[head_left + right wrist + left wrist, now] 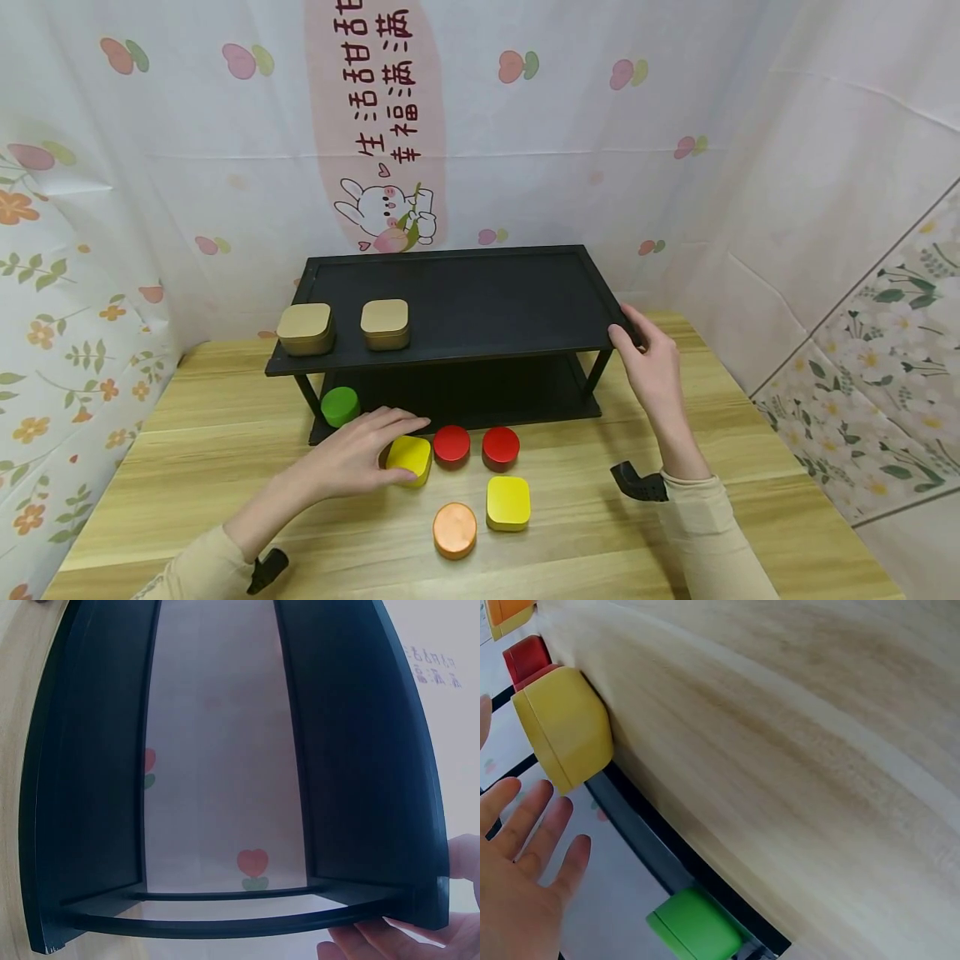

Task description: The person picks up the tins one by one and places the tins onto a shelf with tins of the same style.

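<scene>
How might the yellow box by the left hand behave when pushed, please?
The yellow box is probably stiff, given its evenly formed sides. Its smooth surface may be slightly slippery. Squat and flat-sided, it would likely slide rather than roll.

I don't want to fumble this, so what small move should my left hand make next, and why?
I'd probably curl the fingers of your left hand around the yellow rounded-square container: it sits between thumb and fingers, which look spread in the left wrist view, while your right hand grips the black two-tier shelf.
</scene>
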The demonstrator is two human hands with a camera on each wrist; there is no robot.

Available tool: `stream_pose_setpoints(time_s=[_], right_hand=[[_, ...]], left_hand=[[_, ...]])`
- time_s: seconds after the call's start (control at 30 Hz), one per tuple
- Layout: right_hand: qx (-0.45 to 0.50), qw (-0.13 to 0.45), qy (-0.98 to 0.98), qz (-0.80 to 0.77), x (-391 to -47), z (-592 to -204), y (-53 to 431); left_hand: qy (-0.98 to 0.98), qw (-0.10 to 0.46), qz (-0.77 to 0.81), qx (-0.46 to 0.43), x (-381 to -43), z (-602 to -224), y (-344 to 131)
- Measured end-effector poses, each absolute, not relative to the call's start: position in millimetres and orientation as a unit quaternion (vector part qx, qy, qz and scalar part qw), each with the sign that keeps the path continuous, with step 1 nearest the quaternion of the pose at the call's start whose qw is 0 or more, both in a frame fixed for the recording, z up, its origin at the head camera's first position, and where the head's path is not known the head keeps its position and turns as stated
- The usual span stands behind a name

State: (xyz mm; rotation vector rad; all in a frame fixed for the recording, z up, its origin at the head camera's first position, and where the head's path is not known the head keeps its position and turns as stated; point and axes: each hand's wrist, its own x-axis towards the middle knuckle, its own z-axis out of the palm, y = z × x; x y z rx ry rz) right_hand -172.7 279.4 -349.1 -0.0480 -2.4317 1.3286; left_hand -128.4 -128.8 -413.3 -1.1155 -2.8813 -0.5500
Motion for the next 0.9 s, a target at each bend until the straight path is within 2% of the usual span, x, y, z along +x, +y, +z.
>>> stream_pose_setpoints(time_s=[0.37,0.9], right_hand=[[-0.016,0.193,-0.867,0.460,-173,-350,280],[-0.016,0.199,-0.869,0.453,-171,-349,279]], left_hand=[[-0.915,-0.005,-0.166,-0.367,-130,-424,-130],[-0.911,0.017,-0.167,-0.377,-130,-429,-130]])
